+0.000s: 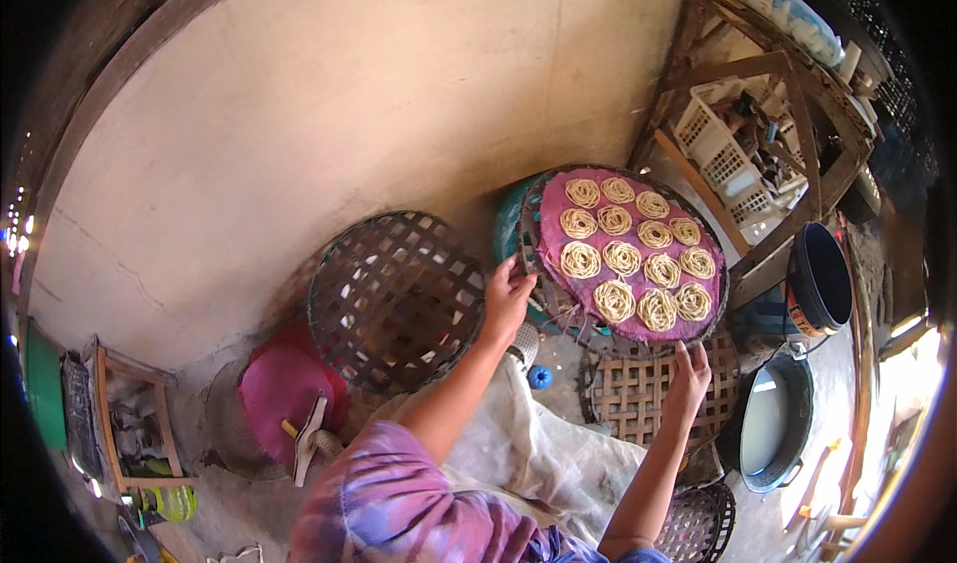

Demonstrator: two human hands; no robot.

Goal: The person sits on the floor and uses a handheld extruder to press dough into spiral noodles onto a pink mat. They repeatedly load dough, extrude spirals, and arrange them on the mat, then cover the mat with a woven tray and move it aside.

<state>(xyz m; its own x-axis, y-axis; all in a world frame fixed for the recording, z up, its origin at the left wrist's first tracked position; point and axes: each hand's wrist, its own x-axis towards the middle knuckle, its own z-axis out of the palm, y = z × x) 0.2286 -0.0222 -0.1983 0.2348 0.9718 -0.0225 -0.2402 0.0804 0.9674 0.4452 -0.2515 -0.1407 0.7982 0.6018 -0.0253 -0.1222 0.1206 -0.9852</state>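
A round woven tray (527,239) lies in front of me to the right, lined with pink cloth (578,289). Several pale coiled nests of noodle-like strands (622,258) are spread over the cloth. My left hand (507,302) grips the tray's left rim, thumb and fingers closed on it. On the near rim, my right hand (689,376) holds the edge with its fingertips. Under and behind the tray, a teal rounded container (509,219) shows in part. A second woven tray (638,389) sits lower, just below the near rim.
Left of my arm, a dark openwork tray (394,299) leans near the wall, beside a pink round cover (284,389). Whitish sheeting (528,433) lies before me. At right are a dark bucket (825,274), a tub of cloudy liquid (766,419) and a wooden rack (688,179).
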